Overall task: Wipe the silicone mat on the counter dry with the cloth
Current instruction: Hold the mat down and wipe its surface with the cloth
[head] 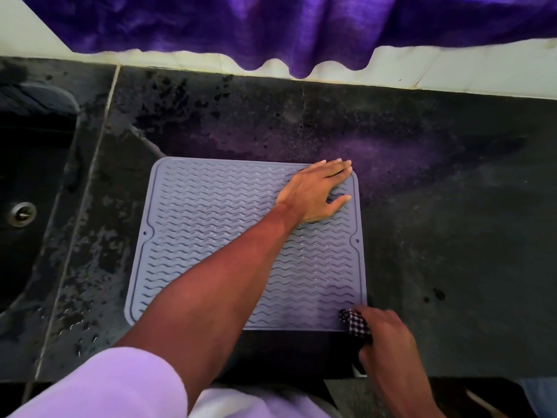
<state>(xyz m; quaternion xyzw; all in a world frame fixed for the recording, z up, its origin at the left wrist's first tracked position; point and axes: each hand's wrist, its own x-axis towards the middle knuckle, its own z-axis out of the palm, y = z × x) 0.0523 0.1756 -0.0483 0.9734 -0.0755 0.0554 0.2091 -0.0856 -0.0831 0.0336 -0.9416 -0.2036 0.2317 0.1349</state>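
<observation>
Lilac sleeve [99, 384], right hand [388, 336] gripping checked cloth [355, 322], left hand [313, 194] flat on grey wavy-ribbed mat [211, 212]

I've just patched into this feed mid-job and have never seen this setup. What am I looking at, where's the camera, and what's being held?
There is no machine here. A person works with bare hands, and the single picture comes from a camera worn on their head, looking down. On the dark counter lies a grey silicone mat with wavy ridges. The left hand lies flat, fingers straight, on the mat's far right corner. The right hand grips a bunched checked cloth at the mat's near right corner. A sink is at the left, and a purple curtain hangs at the top.
</observation>
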